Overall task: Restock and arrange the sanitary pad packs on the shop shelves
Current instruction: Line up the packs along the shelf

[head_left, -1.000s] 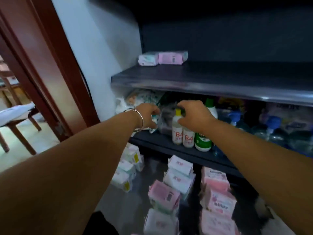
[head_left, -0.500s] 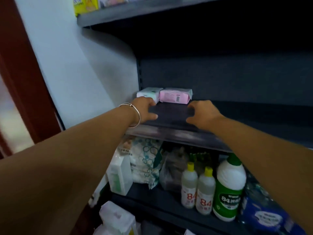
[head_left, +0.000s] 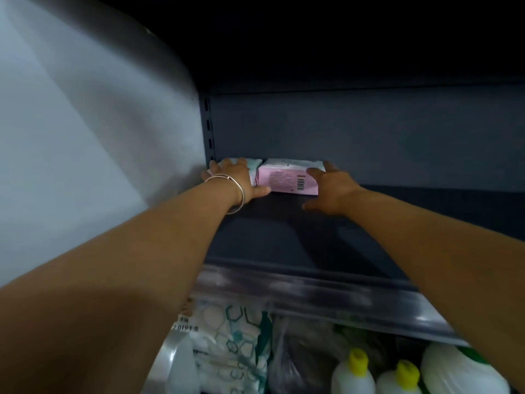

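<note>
At the far left corner of the dark shelf (head_left: 298, 240), we are reaching both arms deep toward two sanitary pad packs lying side by side against the back panel. Our left hand (head_left: 237, 180), with bangles (head_left: 238, 191) at the wrist, is lying over the pale mint pack (head_left: 252, 165); its fingers are spreading across the top and its thumb is pointing right along the shelf in front of the neighbouring pack, though we cannot tell whether it is truly gripping or only pressing. Our right hand (head_left: 331, 189) is touching the right end of the pink pack (head_left: 287, 180), fingers loosely spread, one reaching over the top edge, thumb hanging low and clear of the pack, so it is holding nothing firmly.

We are judging these packs to be light and soft (thin plastic film round padded contents), so they are likely giving under pressure and sliding easily on the smooth metal. Pinching a corner is probably only crumpling the wrapper; taking each across its short ends or flat over the top, palm down, is looking like the steadier hold for squaring them against the wall (head_left: 85, 137).

Below, on the near lower shelf, white bottles with yellow caps (head_left: 356, 362) and a patterned tissue bundle (head_left: 235, 336) are standing well apart from our hands.
</note>
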